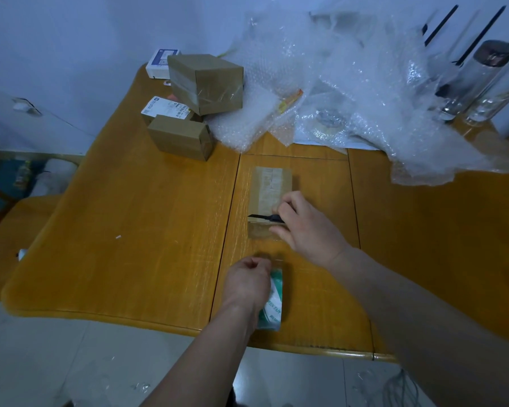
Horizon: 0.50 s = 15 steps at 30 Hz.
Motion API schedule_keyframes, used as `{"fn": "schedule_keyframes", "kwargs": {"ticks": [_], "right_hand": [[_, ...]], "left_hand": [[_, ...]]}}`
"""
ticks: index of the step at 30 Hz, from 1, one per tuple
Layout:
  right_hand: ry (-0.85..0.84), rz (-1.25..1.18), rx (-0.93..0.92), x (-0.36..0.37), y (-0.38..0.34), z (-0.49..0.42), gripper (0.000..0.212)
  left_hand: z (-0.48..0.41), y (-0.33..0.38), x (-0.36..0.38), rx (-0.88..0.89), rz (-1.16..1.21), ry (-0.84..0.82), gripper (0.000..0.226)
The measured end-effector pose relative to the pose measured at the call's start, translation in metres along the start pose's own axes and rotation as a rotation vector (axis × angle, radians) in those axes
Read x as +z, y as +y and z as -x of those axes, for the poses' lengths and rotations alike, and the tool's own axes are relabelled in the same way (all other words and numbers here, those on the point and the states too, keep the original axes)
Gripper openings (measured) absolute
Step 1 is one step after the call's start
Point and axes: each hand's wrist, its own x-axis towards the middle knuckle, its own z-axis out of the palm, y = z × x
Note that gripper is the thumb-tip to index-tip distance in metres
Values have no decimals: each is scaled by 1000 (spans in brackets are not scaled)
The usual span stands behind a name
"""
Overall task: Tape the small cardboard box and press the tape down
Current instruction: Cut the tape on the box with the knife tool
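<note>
A small cardboard box (269, 189) lies on the wooden table (130, 230) in the middle, with clear tape along its top. My right hand (303, 224) rests at the box's near end and grips a black utility knife (262, 217), its blade pointing left across the tape at the box's near edge. Closer to me, my left hand (247, 284) is closed around a roll of clear tape (272, 301) with a white and green core. A stretch of clear tape runs from the roll up to the box.
Three more cardboard boxes (206, 82) (181, 136) (165, 108) and a white box (159, 63) stand at the back left. A heap of bubble wrap (335, 89) covers the back of the table. Glass bottles (476, 80) stand at the far right. The table's front edge is near me.
</note>
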Motion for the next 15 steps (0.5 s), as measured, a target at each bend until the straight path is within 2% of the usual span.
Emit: {"fn": "schedule_keyframes", "kwargs": {"ticks": [7, 12, 15], "right_hand": [[-7, 86, 46, 9, 2, 9, 57], [-25, 142, 26, 2, -6, 5, 61], [-1, 246, 96, -7, -18, -6, 65]], "left_hand": [[-1, -3, -1, 13, 20, -7, 12], [0, -3, 0, 7, 25, 2, 13], [1, -1, 0, 9, 23, 3, 14]]}}
